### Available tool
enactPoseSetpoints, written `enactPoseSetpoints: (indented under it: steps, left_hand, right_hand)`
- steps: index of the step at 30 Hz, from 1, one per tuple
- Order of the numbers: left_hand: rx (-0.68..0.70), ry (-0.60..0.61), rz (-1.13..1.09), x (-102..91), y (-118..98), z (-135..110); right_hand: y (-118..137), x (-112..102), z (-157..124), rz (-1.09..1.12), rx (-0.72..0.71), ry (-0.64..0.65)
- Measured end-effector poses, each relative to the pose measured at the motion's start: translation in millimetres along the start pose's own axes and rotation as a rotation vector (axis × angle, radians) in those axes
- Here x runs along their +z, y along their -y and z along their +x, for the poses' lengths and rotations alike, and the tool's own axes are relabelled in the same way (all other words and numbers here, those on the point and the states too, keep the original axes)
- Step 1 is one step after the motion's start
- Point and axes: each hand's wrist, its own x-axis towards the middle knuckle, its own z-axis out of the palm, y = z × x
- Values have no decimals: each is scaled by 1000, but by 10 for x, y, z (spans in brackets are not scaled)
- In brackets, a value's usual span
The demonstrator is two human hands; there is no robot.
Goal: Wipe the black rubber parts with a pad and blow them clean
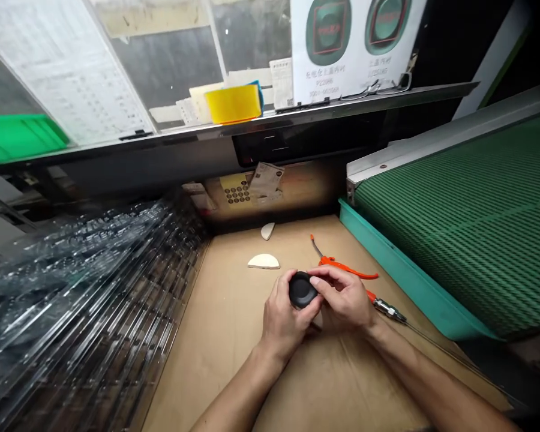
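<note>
Between both hands is a round black part [302, 290], shaped like a shallow cup or cap, its hollow face turned up toward me. My left hand [284, 312] is closed around its left and lower rim. With thumb and fingers my right hand [344, 294] pinches the upper right edge. Just beyond the right hand lies an orange air blow gun [342, 266] with a metal nozzle, its hose coupling [389, 310] by the right wrist. Two pale half-round pieces [263, 261] lie farther off on the cardboard.
Stacked clear plastic trays [94, 300] fill the left side. A green mesh conveyor belt [468, 210] runs along the right, with a teal tray [414, 282] below its edge. Cardboard [211, 360] covers the worktop. Above, a shelf carries a yellow bin [234, 104] and a green bin [22, 138].
</note>
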Motion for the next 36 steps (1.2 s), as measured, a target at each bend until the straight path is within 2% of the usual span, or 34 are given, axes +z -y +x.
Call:
enactPoseSetpoints:
  steps: [4,6,9,11,13,15,17,20,22,24,26,30,33,36]
  left_hand:
    - [-156,55,-163,-57,-36,19]
    - [-260,100,-320,-99,-75,59]
    - [-559,204,-676,-179,-103,156]
    - [-783,340,-923,-230,-77,228]
    - [-931,545,-1129,-269,-24,285]
    - [-991,727,-1273,-295,32,319]
    - [-990,796,-1338,-318,70,339]
    - [-976,689,-1371,-357,94,376]
    - [-1000,537,-1340,-380,111,413]
    - [-1038,389,-1287,-394,146,449]
    - [-1058,281,-1242,-397,191,474]
    - [-1036,210,-1130,-402,242,486]
    - [-999,172,-1063,-414,234,490]
    - [-991,163,-1097,-420,232,504]
  right_hand:
    - [-12,5,28,15,62,9]
    - [-13,-3,42,6,75,8]
    - [34,-10,53,-25,72,22]
    - [106,6,57,-52,66,61]
    - [193,42,70,-78,69,131]
    - [259,86,110,-104,82,214]
    - [274,118,176,-142,95,267]
    - [191,116,267,-263,79,201]
    - [95,86,273,-380,48,121]
    - [-2,49,224,-481,22,112]
    - [-79,15,145,-607,-23,205]
    - [-145,-29,25,-841,-171,469]
    - [-144,-55,11,-857,-198,603]
    - [-131,-89,25,-842,-170,647]
